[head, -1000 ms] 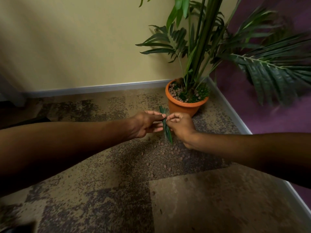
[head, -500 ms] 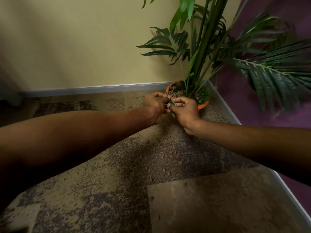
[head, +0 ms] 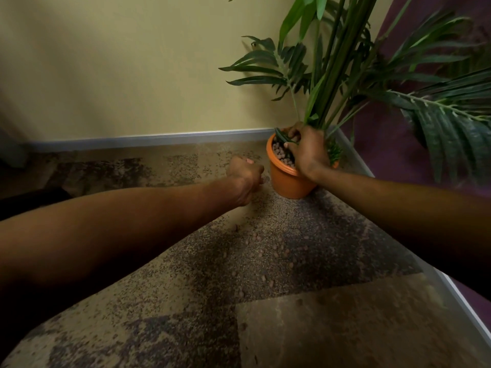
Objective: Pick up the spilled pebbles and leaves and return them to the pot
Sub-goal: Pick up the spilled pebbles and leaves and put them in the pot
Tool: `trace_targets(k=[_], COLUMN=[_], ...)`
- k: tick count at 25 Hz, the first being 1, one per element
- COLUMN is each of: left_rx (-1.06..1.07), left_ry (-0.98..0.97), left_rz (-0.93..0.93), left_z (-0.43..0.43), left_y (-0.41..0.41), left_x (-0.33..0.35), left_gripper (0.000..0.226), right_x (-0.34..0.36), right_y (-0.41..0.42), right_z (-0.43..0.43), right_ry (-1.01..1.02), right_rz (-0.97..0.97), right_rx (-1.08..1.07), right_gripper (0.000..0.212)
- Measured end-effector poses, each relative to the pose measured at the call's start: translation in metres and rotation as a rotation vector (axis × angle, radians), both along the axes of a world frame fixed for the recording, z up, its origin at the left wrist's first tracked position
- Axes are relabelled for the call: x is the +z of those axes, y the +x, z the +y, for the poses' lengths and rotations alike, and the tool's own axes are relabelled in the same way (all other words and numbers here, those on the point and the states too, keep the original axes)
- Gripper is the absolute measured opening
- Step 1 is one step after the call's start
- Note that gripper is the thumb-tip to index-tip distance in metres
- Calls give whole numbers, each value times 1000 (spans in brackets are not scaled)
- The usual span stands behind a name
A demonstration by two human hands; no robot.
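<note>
Leaves (head: 283, 137): dark green strips, count unclear, long axis running up-left to down-right, lying over the pot (head: 289, 181) rim, pinched in right hand (head: 308, 152) fingers. Pot: 1, orange, upright on carpet (head: 305, 328) in wall corner, holds plant (head: 340, 75) + pebbles. Spilled pebbles (head: 261, 252): approx. 20+ loose on carpet, scattered in front of pot. Left hand (head: 245, 179): curled closed just left of pot; contents can't tell. No writing visible.
</note>
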State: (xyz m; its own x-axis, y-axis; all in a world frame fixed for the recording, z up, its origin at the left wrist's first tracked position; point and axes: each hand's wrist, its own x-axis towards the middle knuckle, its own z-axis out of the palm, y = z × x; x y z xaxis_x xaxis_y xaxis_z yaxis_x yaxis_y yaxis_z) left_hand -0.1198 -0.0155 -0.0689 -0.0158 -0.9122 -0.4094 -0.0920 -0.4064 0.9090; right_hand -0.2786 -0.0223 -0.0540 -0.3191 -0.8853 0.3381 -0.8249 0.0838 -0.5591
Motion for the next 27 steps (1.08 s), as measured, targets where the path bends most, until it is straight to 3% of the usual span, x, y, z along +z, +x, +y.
trace_targets(k=[4,9,14,22,27], left_rx=[-35,-70,-149,-238,-302], left_ry=[16,-18,-52,-180,-254], left_rz=[-12,-62,-137,-318,-537], left_z=[2,1,2,-8,-3], left_y=[5,10,23,67,78], left_x=[-10,-20,-21,-9,-14], left_gripper=[20,19,21,8,18], right_x=[-1,0,6,16,18], right_y=[5,5,10,12,9], right_z=[-2,-7,-5,8,17], right_ry=[72,142,230,232,155], right_rz=[337,548,790,1083,1151], right_rx=[53,50,82,138,237], right_gripper=[10,28,20,18,29])
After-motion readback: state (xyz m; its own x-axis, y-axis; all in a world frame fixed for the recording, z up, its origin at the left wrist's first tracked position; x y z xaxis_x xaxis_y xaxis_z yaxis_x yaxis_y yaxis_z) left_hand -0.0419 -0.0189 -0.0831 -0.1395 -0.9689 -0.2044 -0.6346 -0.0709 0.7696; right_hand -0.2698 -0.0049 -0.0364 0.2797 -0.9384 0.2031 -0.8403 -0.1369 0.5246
